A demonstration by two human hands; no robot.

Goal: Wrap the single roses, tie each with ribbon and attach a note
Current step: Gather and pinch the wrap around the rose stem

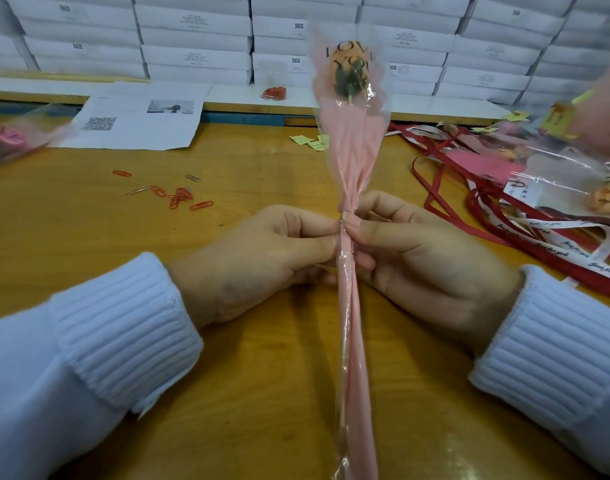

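Grip: left hand (262,258) and right hand (410,251) pinch the pink cellophane-wrapped rose (348,188) at its gathered neck, likely cinching it for ribbon.

Wrapped rose (349,161): peach bloom with black lettering, green sepals and thin stem, inside pink paper and clear film. It stands upright at centre frame. You pinch the gathered sleeve at its narrow neck with left hand (262,261) and right hand (421,261). Ribbons (487,220): red and white printed lengths, tangled on the worktop (262,375) at right. Small yellow notes (305,140) lie just left of the sleeve.
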